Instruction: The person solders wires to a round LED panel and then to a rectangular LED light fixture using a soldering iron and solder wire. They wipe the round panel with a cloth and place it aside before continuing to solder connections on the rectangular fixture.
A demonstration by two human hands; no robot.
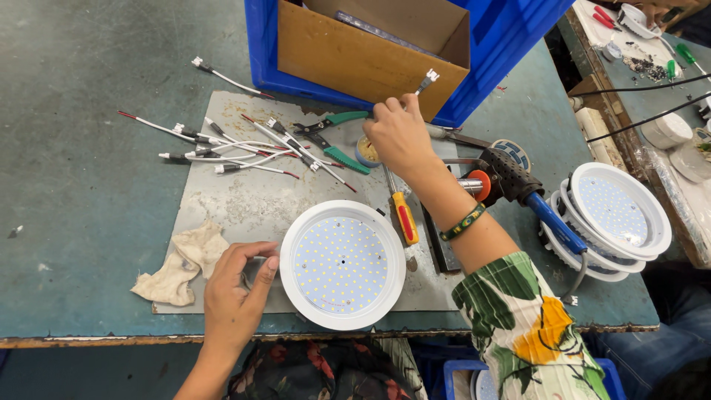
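Your right hand [398, 135] is pinching a white-plugged wire lead [424, 81] up against the cardboard box [348, 55], which is sitting inside the blue crate [503, 37] at the far edge. Your left hand [235, 290] is curling its fingers on the round white LED panel [342, 264], which is lying near the table's near edge [111, 337]. Bare tabletop is lying open to the left.

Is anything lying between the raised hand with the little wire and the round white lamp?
Yes. A yellow-handled screwdriver lies on the grey plate between the right hand, holding the wire, and the round lamp.
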